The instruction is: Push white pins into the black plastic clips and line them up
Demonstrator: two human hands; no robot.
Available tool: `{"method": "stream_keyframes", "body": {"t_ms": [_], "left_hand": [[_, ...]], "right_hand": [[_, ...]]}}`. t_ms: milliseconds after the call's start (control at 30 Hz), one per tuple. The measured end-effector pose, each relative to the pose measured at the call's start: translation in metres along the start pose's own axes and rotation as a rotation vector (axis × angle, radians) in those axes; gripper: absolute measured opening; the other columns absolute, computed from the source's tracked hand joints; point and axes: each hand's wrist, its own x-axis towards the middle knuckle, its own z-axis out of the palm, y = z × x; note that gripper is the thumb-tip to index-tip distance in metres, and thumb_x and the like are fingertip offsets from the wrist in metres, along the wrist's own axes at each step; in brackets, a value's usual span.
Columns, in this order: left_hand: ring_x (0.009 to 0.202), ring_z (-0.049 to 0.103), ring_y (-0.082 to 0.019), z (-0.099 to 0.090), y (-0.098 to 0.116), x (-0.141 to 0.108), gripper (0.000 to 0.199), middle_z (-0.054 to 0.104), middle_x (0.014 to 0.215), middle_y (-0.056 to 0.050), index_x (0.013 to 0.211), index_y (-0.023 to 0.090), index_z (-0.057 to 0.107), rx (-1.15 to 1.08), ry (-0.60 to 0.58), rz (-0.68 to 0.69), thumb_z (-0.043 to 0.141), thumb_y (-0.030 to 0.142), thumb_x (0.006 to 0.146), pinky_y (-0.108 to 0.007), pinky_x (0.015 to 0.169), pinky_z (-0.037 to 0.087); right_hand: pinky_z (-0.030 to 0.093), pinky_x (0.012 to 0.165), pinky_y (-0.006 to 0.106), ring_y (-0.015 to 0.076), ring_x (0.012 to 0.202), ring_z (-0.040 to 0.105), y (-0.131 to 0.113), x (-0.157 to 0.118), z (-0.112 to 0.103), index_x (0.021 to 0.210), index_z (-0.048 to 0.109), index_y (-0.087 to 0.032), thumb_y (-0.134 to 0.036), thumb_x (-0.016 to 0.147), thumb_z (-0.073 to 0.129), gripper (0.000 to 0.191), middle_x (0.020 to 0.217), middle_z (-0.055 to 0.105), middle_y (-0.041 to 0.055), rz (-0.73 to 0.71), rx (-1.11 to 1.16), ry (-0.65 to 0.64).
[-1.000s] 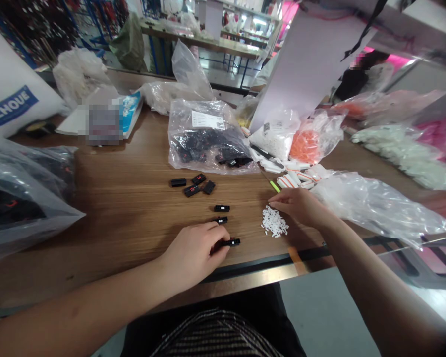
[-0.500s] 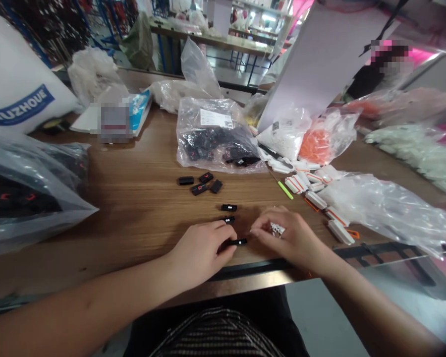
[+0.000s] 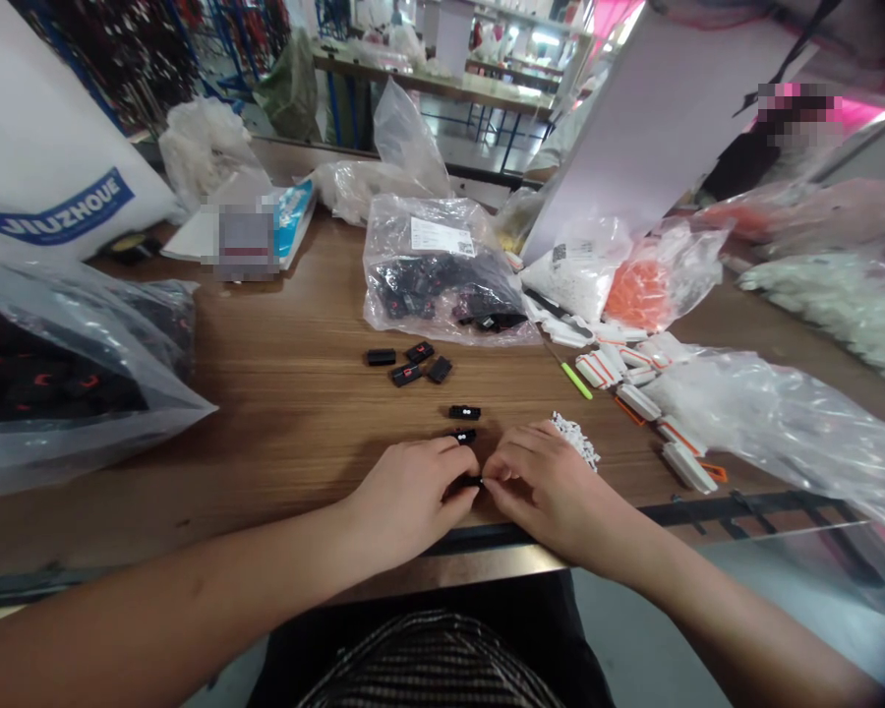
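Observation:
My left hand (image 3: 417,497) is closed around a small black plastic block (image 3: 470,482) close to the table's front edge. My right hand (image 3: 538,482) meets it from the right, thumb and fingertips pinched at the block's end; whatever is between them is too small to make out. Just beyond the left fingers lies a second black block (image 3: 463,436) with white dots, partly covered. Another black block with two white dots (image 3: 464,412) sits behind that. A pile of tiny white pieces (image 3: 576,441) is spread beside my right hand.
Several black blocks (image 3: 407,374) lie farther back, before a clear bag of black parts (image 3: 442,285). A yellow-green-handled tool (image 3: 576,381) and white-and-orange parts (image 3: 638,403) lie right. A bag of black parts (image 3: 59,374) stands left, a white pillar (image 3: 605,128) behind.
My right hand has moved left from the white pile to the block in my left hand, uncovering the pile. The left hand keeps its hold. The view has shifted slightly.

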Motion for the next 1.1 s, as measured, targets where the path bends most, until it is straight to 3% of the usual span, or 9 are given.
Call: {"method": "stream_keyframes", "body": {"t_ms": [500,667,867,1100], "left_hand": [[0.066,0.057,-0.015,0.001,0.0,0.0,0.012,0.06,0.075,0.0,0.077,0.017,0.06,0.057,0.003,-0.006,0.065,0.019,0.087,-0.028,0.064,0.049],[0.067,0.059,-0.015,0.001,-0.001,0.0,0.005,0.063,0.08,0.0,0.082,0.017,0.062,0.001,0.003,0.001,0.065,0.014,0.085,-0.027,0.062,0.047],[0.065,0.059,-0.014,0.003,-0.003,-0.001,0.005,0.064,0.081,0.001,0.092,0.019,0.066,-0.02,0.017,0.002,0.063,0.02,0.089,-0.026,0.062,0.048],[0.064,0.057,-0.013,0.004,-0.002,0.0,0.007,0.063,0.079,0.001,0.087,0.019,0.066,-0.003,0.029,0.001,0.064,0.013,0.084,-0.026,0.06,0.044]], "right_hand": [[0.035,0.075,0.036,0.0194,0.075,0.057,-0.01,0.01,-0.007,0.077,0.064,-0.016,-0.019,0.095,0.049,0.024,0.08,0.067,0.0067,-0.129,-0.275,-0.134],[0.033,0.075,0.036,0.0193,0.074,0.055,-0.009,0.002,-0.001,0.071,0.065,-0.019,-0.02,0.096,0.05,0.029,0.076,0.066,0.0049,-0.149,-0.283,-0.048],[0.035,0.081,0.038,0.019,0.079,0.056,-0.007,-0.01,0.001,0.092,0.071,-0.023,-0.021,0.097,0.051,0.02,0.082,0.069,0.0033,-0.092,-0.146,0.074],[0.036,0.082,0.041,0.0205,0.078,0.057,-0.009,-0.014,0.01,0.086,0.072,-0.02,-0.016,0.094,0.052,0.022,0.08,0.068,0.0054,-0.134,-0.228,0.099]]}}
